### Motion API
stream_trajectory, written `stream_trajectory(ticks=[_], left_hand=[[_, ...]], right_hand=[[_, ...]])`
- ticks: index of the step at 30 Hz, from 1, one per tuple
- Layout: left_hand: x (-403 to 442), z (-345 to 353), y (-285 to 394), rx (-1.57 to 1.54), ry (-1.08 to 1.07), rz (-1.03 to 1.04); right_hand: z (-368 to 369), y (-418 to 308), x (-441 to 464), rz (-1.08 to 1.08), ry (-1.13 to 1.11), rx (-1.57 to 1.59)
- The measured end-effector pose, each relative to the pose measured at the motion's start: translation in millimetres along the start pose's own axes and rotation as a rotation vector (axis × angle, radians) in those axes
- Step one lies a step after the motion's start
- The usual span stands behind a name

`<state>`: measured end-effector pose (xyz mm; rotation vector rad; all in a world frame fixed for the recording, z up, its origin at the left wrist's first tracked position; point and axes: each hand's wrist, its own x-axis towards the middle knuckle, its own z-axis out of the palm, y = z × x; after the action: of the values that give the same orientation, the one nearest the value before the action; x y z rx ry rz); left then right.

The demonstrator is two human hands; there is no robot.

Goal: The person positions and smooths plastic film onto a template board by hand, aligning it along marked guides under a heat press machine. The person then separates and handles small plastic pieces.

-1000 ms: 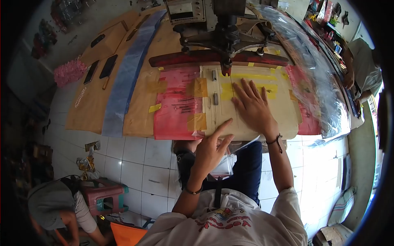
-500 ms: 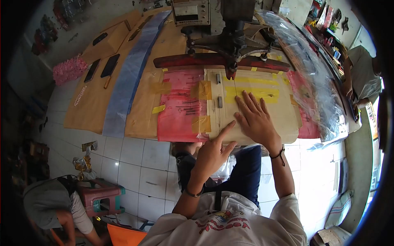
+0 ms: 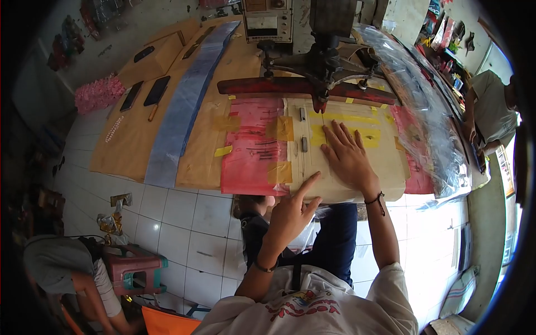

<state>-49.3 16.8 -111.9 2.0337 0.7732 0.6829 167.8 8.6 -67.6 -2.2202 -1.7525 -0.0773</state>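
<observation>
My right hand (image 3: 350, 162) lies flat with fingers spread on a pale cream panel (image 3: 329, 178), its fingertips by yellow tape strips (image 3: 365, 137). At the panel's near edge is my left hand (image 3: 293, 216), index finger stretched out over the surface and thumb apart; nothing shows in it. Two small dark metal pieces (image 3: 304, 144) sit along the panel's left side. Just beyond my right fingertips, the red-tipped point (image 3: 319, 106) of an overhead press comes down close to the panel. Behind it runs a dark red bar (image 3: 262, 86).
Pink sheets (image 3: 251, 173) flank the panel. A blue plastic strip (image 3: 170, 131), phones (image 3: 156, 91) and a pink bundle (image 3: 100, 94) lie leftward. Clear plastic (image 3: 424, 123) covers the right side. One person (image 3: 494, 106) stands at right; another (image 3: 61, 268) bends near a stool (image 3: 134, 271).
The view has shifted slightly. My right hand has slid a little forward over the panel, toward the press. My left hand remains near the panel's edge, still pointing.
</observation>
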Motion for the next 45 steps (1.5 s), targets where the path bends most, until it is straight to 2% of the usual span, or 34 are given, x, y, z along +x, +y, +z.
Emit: stream_trajectory(ticks=[4,10,19,25,31,34,45], left_hand=[[2,-1,6,-0.027,-0.034,-0.068],[2,2,3,0.007,-0.015,-0.058],[1,-2,7,0.14,-0.002,0.0],[2,-2,5,0.122,0.049,0.062],[2,0,5,0.083,0.084,0.049],[2,-3,9,0.09,0.025,-0.049],[3,-5,3,0.071,0.04,-0.026]], right_hand=[[2,2,0,-0.022,0.025,0.026],[4,3,3,-0.019,0.03,0.039],[2,1,13,-0.02,0.001,0.009],[8,2,20,-0.018,0.009,0.007],[10,3,23,-0.024,0.014,0.027],[13,3,26,-0.009,0.019,0.035],[20,-2,30,0.004,0.047,0.035]])
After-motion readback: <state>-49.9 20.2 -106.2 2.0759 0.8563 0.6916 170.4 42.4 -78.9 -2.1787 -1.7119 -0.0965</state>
